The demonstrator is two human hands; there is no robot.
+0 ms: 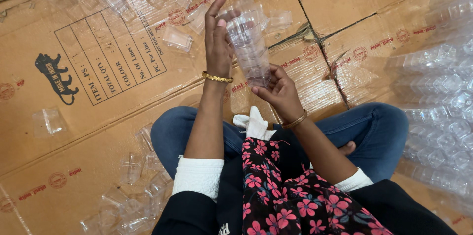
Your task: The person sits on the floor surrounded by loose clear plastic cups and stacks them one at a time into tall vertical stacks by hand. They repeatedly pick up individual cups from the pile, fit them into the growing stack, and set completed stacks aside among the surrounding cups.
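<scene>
Clear cup stack (249,48) clamped btwn left grip (218,43) up top & right grip (281,92) at base.

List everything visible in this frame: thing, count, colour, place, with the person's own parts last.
Stack of nested cups: one, clear plastic, held upright between both hands.
Loose cups: many, clear, scattered top, left and bottom left.
Packed cup stacks: many, clear, right edge.
Cardboard sheets: several, brown with print, covering the floor.
Bangles: two, gold, one per wrist.
White cloth: one, on the lap.
Left hand: beside the stack's top.
Right hand: supports the stack's base.
</scene>
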